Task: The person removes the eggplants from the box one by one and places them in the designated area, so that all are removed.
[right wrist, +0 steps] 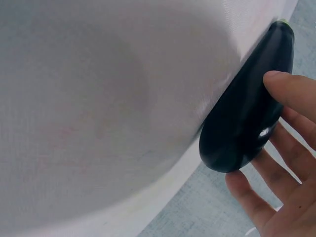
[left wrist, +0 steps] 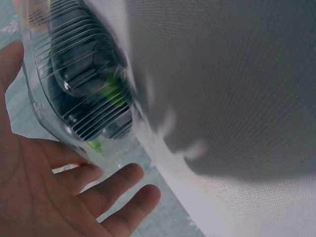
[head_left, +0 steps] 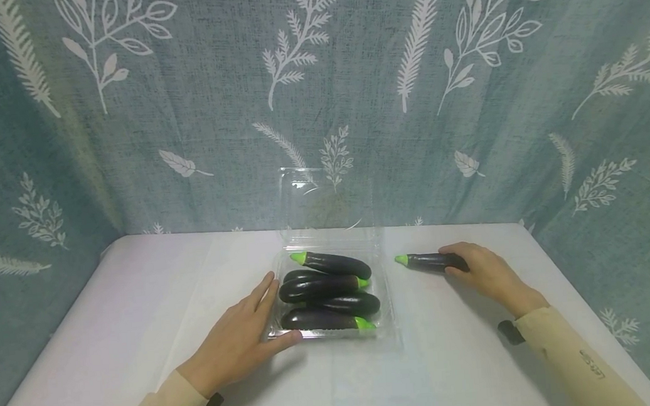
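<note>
A clear plastic clamshell box (head_left: 389, 299) sits mid-table with several dark eggplants (head_left: 322, 287) inside, some with bright green stem caps. My left hand (head_left: 238, 338) rests against the box's left side, fingers spread and nearly straight, thumb along the front edge. In the left wrist view the ribbed box wall (left wrist: 94, 49) shows beside that hand's fingers. Right of the box, my right hand (head_left: 485, 273) grips one more eggplant (head_left: 428, 260) by its rounded end, its green tip pointing left. The right wrist view shows thumb and fingers around this eggplant (right wrist: 247, 108).
The box's transparent lid (head_left: 327, 203) stands raised at the back. A white cloth (head_left: 157, 309) covers the table. Grey-green curtains (head_left: 211, 110) with white leaf prints hang behind and along both sides.
</note>
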### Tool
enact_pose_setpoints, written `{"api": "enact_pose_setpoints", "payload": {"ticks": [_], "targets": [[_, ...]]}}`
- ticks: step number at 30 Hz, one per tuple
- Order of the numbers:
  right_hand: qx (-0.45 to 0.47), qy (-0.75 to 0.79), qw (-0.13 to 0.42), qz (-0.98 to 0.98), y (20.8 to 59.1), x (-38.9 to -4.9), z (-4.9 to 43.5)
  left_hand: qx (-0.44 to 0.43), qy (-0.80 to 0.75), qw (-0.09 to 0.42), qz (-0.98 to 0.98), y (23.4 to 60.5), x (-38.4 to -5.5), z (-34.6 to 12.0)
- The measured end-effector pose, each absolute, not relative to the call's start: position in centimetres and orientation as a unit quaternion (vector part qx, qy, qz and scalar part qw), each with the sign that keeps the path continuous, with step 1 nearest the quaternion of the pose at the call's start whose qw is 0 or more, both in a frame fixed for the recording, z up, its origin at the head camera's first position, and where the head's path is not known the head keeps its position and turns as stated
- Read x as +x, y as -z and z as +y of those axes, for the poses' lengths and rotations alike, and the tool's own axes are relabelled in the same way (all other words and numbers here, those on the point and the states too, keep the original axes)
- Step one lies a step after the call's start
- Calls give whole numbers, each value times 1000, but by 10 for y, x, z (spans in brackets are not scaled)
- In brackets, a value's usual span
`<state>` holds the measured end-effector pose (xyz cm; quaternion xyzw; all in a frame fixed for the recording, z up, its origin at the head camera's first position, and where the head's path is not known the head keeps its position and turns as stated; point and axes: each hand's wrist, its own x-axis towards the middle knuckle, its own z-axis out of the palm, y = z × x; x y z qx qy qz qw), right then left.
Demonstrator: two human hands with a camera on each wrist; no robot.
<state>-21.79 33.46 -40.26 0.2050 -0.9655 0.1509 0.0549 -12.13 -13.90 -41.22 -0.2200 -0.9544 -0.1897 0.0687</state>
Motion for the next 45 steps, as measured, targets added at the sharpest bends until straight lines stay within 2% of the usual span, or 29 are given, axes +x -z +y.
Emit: {"api": "enact_pose_setpoints", "payload": {"ticks": [8,24,41,45], "targets": [[198,-148,48,-968,402,-218,335,-226,188,75,-953,411,-120,-139],[215,-158,80,-961,392,-217,329,-223,192,71,-953,412,-120,-138],[264,-222,162,-924,365,-207,272,-219,195,72,-953,413,-120,-139],[274,-254,166,-913,358,-203,256,-219,196,70,-953,413,-120,-140]]}}
